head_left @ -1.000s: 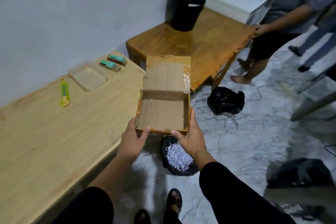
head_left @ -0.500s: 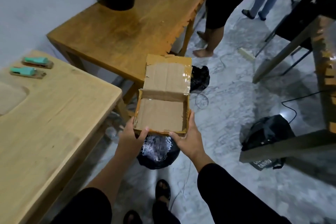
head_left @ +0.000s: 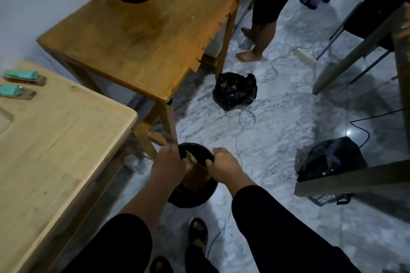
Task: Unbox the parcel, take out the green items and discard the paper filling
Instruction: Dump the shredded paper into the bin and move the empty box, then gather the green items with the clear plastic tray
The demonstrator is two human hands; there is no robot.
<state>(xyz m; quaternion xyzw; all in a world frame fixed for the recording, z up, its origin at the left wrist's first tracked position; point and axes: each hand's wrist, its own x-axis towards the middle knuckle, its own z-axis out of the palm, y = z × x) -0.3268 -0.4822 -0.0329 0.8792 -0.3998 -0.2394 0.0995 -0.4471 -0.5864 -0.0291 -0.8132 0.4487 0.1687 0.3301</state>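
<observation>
- Left hand [head_left: 169,163] and right hand [head_left: 224,164] both reach down, fingers curled on the box [head_left: 197,175], pressing it into the black bin [head_left: 192,195] on the floor.
- Box sits tilted inside the bin, between the hands.
- Two green items [head_left: 16,84] lie side by side on the pale table [head_left: 62,139], well apart from the bin.

Black sleeves [head_left: 266,217] cover both forearms; black open-toed sandals [head_left: 198,231] are on the feet.
</observation>
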